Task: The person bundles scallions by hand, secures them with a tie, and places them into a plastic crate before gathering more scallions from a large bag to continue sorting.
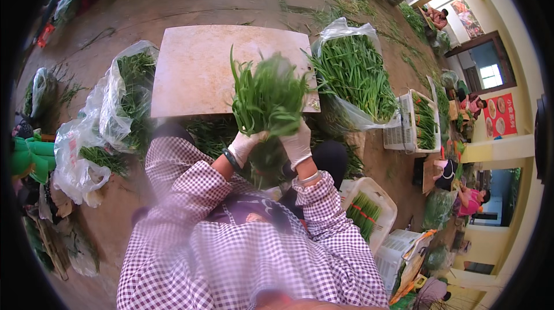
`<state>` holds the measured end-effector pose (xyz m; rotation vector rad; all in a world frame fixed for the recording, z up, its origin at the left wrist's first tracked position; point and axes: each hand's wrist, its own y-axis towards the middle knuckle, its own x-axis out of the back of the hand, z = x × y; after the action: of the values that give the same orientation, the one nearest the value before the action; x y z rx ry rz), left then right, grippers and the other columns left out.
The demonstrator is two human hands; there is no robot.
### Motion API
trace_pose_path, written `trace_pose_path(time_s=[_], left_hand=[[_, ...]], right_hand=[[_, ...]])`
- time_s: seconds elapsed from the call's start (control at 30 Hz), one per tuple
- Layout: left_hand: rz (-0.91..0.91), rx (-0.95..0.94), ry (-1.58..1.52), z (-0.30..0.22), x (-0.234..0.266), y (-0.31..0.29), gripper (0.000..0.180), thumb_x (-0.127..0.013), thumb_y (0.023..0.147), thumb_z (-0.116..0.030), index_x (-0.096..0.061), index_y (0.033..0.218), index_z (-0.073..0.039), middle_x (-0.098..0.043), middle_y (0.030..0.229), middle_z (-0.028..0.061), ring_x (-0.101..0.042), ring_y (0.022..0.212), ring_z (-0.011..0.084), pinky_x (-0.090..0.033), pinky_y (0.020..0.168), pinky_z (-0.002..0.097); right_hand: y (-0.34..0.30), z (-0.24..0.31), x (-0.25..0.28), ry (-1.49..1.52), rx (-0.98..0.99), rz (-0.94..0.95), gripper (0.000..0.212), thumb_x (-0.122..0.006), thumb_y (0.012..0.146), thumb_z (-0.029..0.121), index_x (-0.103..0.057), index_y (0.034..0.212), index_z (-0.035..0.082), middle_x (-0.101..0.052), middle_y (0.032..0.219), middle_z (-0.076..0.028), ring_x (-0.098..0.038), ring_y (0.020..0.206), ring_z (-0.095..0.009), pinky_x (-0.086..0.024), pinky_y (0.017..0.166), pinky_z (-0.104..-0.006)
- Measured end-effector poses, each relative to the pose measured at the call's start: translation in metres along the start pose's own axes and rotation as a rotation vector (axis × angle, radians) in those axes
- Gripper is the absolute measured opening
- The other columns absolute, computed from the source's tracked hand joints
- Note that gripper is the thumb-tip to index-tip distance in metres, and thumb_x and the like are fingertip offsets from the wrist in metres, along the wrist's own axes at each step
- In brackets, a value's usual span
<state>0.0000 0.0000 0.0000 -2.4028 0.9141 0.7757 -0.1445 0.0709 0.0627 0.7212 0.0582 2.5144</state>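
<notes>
Head view, person's gloved left grip (247,146) and right grip (298,144) both curled closed around the lower part of a bunch of greens (268,96), bunch at the near edge of the bench (199,70), bag (341,28) of greens right of the bench, plastic bag (113,111) left of it.

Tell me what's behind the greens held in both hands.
The pale board lies behind the greens; part of its near edge is covered, so anything there cannot be seen.

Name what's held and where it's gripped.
A bunch of green stalks, held by the left hand and right hand below its leafy tops.
</notes>
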Motion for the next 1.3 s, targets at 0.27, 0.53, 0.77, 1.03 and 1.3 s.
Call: trace_pose_path(time_s=[0.27, 0.53, 0.77, 1.03, 1.3], left_hand=[[-0.097, 0.056, -0.381, 0.000, 0.017, 0.006, 0.036, -0.060, 0.090, -0.024, -0.059, 0.118, -0.001, -0.065, 0.111, 0.0078, -0.062, 0.098, 0.0219, -0.049, 0.090, 0.0349], [-0.201, 0.103, -0.482, -0.018, -0.008, -0.009, 0.042, -0.056, 0.093, -0.032, -0.059, 0.119, 0.000, -0.064, 0.112, 0.0079, -0.060, 0.100, 0.0202, -0.047, 0.090, 0.0321], [-0.593, 0.030, -0.404, -0.063, -0.059, -0.018, 0.041, -0.059, 0.091, -0.033, -0.060, 0.117, -0.002, -0.065, 0.110, 0.0081, -0.061, 0.096, 0.0219, -0.047, 0.090, 0.0324], [-0.306, -0.187, 0.182, -0.037, -0.118, 0.015, 0.059, -0.074, 0.081, -0.026, -0.049, 0.126, 0.000, -0.061, 0.116, 0.0113, -0.059, 0.101, 0.0203, -0.048, 0.088, 0.0302], [-0.103, -0.629, 0.916, -0.087, -0.112, -0.048, 0.040, -0.075, 0.072, -0.012, -0.064, 0.110, -0.007, -0.047, 0.136, 0.0166, -0.042, 0.129, 0.0280, -0.031, 0.108, 0.0385]], right_hand=[[0.003, -0.003, 0.025, 0.800, -0.250, -0.207, 0.018, -0.066, 0.083, -0.001, -0.063, 0.100, -0.001, -0.067, 0.091, -0.003, -0.061, 0.079, -0.013, -0.051, 0.074, -0.0284], [0.011, -0.012, 0.031, 0.730, -0.246, -0.135, 0.024, -0.068, 0.083, 0.003, -0.060, 0.105, 0.001, -0.065, 0.096, -0.004, -0.057, 0.085, -0.012, -0.048, 0.076, -0.0281], [-0.030, -0.042, 0.041, -0.125, -0.107, -0.307, 0.063, -0.072, 0.081, 0.014, -0.042, 0.135, 0.004, -0.046, 0.128, -0.012, -0.047, 0.116, -0.024, -0.044, 0.092, -0.0341], [-0.058, -0.089, -0.042, 0.398, -0.285, 0.078, 0.059, -0.066, 0.085, 0.027, -0.041, 0.132, 0.002, -0.053, 0.125, -0.014, -0.055, 0.111, -0.026, -0.045, 0.095, -0.0357], [-0.054, -0.045, 0.017, 1.486, -0.732, 0.269, 0.045, -0.050, 0.094, 0.040, -0.053, 0.120, 0.003, -0.064, 0.103, -0.014, -0.065, 0.090, -0.024, -0.054, 0.082, -0.0386]])
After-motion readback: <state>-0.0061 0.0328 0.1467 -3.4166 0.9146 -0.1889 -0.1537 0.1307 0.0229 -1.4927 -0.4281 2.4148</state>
